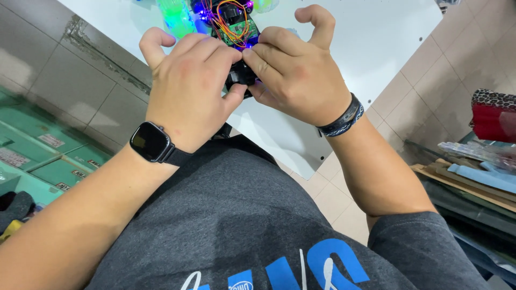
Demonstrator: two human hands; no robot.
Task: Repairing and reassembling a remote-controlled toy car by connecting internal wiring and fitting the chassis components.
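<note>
Near the top centre of the frame, your left hand (185, 88) and right hand (298, 75) both pinch a small black part (240, 75) at the lit circuit board (232, 24) on the white worktop (371, 32), apparently mid-fitting, so steady fingertip pressure seems needed.

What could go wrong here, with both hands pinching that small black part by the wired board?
1. The orange wires loop loosely on the circuit board just beyond the fingertips, so a finger could snag them.
2. The black part, pinched between left hand and right hand, sits near the white table edge and might drop.
</note>
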